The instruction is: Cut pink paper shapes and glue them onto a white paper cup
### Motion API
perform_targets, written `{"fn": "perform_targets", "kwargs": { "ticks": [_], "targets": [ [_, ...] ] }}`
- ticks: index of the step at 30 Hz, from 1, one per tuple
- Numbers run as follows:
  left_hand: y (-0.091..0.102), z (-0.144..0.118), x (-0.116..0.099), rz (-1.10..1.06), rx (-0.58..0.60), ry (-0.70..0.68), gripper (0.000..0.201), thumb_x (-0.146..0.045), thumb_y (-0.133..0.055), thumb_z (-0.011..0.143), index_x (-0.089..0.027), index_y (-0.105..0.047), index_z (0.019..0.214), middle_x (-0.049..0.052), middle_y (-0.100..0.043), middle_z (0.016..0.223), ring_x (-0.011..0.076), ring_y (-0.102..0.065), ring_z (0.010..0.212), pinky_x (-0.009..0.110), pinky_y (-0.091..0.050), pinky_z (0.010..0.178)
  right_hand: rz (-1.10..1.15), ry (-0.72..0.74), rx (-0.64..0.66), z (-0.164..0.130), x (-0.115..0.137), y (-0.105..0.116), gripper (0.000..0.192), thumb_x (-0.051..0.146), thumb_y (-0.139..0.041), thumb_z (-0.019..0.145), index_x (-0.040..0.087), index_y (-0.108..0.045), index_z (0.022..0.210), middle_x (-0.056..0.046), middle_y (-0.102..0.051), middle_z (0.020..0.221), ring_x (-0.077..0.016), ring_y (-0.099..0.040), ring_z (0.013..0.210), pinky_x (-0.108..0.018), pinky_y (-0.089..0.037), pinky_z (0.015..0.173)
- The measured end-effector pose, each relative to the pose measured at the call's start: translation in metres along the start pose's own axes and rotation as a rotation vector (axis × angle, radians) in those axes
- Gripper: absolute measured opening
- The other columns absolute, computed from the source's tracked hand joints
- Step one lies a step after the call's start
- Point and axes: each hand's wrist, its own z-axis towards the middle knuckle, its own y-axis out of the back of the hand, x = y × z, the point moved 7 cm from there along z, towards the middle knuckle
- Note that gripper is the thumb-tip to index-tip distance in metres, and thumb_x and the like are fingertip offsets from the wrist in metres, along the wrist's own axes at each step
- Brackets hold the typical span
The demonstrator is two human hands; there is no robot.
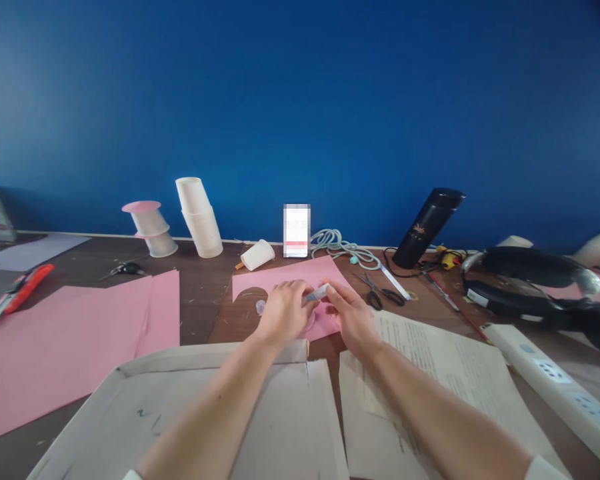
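Both of my hands are together over a cut sheet of pink paper [290,272]. Between them is a small whitish glue stick [317,293] with a bluish label. My left hand [286,308] is closed round its left end, palm down. The fingers of my right hand [351,315] pinch the right end. Under my left hand the edge of a pink round piece [309,325] shows, mostly covered. A small translucent cap [261,307] lies just left of my left hand. Scissors [377,291] with black handles lie to the right of the paper.
At the back stand stacked paper cups [200,223], cups with pink discs [155,230], a tipped cup [258,255], a phone [297,230] and a black flask [427,228]. Pink sheets [80,327] and a red cutter [27,290] lie left; a power strip [555,380] lies right; cardboard [285,413] in front.
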Motion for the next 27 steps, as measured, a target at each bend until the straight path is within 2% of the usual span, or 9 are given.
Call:
{"fn": "perform_targets", "kwargs": {
  "ticks": [6,11,13,16,18,22,27],
  "targets": [
    [-0.002,0.000,-0.003,0.007,-0.009,-0.011,0.012,-0.031,-0.056,0.081,-0.020,-0.059,0.085,0.005,-0.066,0.088,0.0215,-0.059,0.085,0.034,-0.042,0.075,-0.049,-0.010,-0.036,0.004,-0.005,0.007,0.028,0.045,-0.068,0.071,0.022,-0.069,0.086,0.001,-0.061,0.073,-0.0103,-0.048,0.060,-0.025,-0.038,0.059],
    [-0.002,0.000,-0.002,-0.025,0.011,0.015,0.015,-0.033,-0.053,0.083,-0.020,-0.059,0.089,0.004,-0.066,0.090,0.0210,-0.059,0.087,0.033,-0.043,0.076,-0.006,-0.039,0.092,0.002,-0.010,-0.006,0.035,0.043,-0.067,0.073,0.022,-0.067,0.102,-0.002,-0.065,0.086,-0.0136,-0.056,0.074,-0.025,-0.042,0.064],
    [-0.002,0.000,0.002,-0.061,0.053,0.032,0.023,-0.037,-0.054,0.082,-0.021,-0.058,0.097,0.005,-0.065,0.099,0.0211,-0.059,0.093,0.032,-0.044,0.079,0.057,-0.065,0.088,0.003,-0.010,-0.006,0.033,0.041,-0.069,0.072,0.022,-0.068,0.099,-0.002,-0.066,0.085,-0.0133,-0.057,0.075,-0.023,-0.043,0.062],
    [-0.001,-0.001,0.018,-0.051,0.155,0.119,0.053,-0.047,-0.064,0.071,-0.019,-0.053,0.115,0.010,-0.058,0.118,0.0259,-0.054,0.106,0.034,-0.044,0.084,0.273,-0.131,0.014,0.006,-0.012,0.002,0.027,0.037,-0.071,0.071,0.021,-0.068,0.093,0.000,-0.066,0.081,-0.0116,-0.058,0.075,-0.019,-0.044,0.057],
    [-0.001,-0.002,0.032,-0.002,0.228,0.190,0.064,-0.053,-0.067,0.066,-0.019,-0.053,0.119,0.012,-0.055,0.123,0.0295,-0.050,0.111,0.037,-0.043,0.088,0.415,-0.181,-0.006,0.008,-0.014,0.005,0.024,0.032,-0.073,0.070,0.021,-0.068,0.090,0.001,-0.066,0.080,-0.0102,-0.059,0.073,-0.018,-0.046,0.055],
    [-0.002,-0.004,0.044,0.062,0.337,0.204,0.064,-0.056,-0.069,0.060,-0.023,-0.060,0.114,0.010,-0.056,0.123,0.0312,-0.048,0.113,0.039,-0.041,0.091,0.573,-0.274,-0.027,0.010,-0.018,0.006,0.020,0.029,-0.075,0.069,0.019,-0.065,0.084,0.002,-0.065,0.072,-0.0082,-0.061,0.067,-0.016,-0.050,0.054],
    [-0.002,-0.005,0.046,0.119,0.378,0.196,0.063,-0.054,-0.069,0.062,-0.024,-0.059,0.116,0.010,-0.058,0.119,0.0302,-0.050,0.112,0.038,-0.042,0.089,0.619,-0.304,-0.027,0.009,-0.020,0.005,0.018,0.027,-0.074,0.071,0.016,-0.063,0.080,0.001,-0.064,0.065,-0.0080,-0.062,0.062,-0.016,-0.052,0.053]
  ]
}}
